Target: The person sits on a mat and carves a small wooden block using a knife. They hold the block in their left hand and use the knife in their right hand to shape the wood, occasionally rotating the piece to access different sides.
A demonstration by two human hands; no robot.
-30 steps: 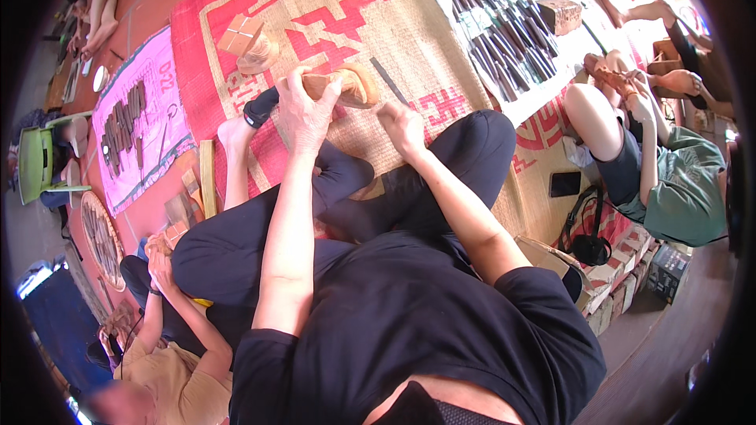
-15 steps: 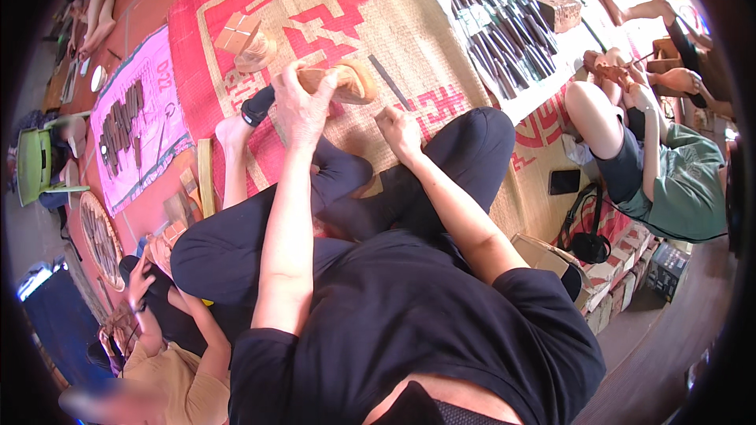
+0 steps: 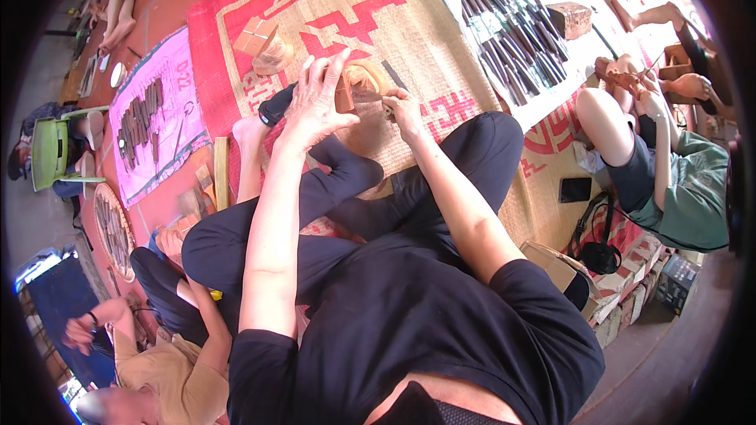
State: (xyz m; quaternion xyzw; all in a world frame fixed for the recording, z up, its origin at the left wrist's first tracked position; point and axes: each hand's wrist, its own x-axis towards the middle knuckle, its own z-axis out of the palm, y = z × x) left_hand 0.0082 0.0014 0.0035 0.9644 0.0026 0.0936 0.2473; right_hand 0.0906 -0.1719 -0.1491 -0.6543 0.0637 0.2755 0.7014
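Observation:
A carved wooden block (image 3: 364,75), pale and rounded on top with a flat reddish-brown side, is just beyond my hands over the mat. My left hand (image 3: 316,102) is at its left side, fingers spread and thumb apart; I see no grip on the block. My right hand (image 3: 405,113) is closed around a thin carving blade (image 3: 367,97), whose tip points left toward the block's flat side. Its grip end is mostly hidden by my fingers. Beyond my left hand lies another pale wooden carving (image 3: 273,56) with a squared wooden block (image 3: 255,35) by it.
A dark flat bar (image 3: 393,75) lies on the red and straw mat (image 3: 441,55). Far right, a white cloth (image 3: 531,114) bears several dark-handled tools; a pink cloth (image 3: 177,122) on the left bears more. A phone (image 3: 575,190) lies right. People sit on both sides.
My left hand has opened from its grip on the carved block, fingers now spread. My right hand, earlier a fist, now shows a blade pointing at the block. The person at left has moved an arm.

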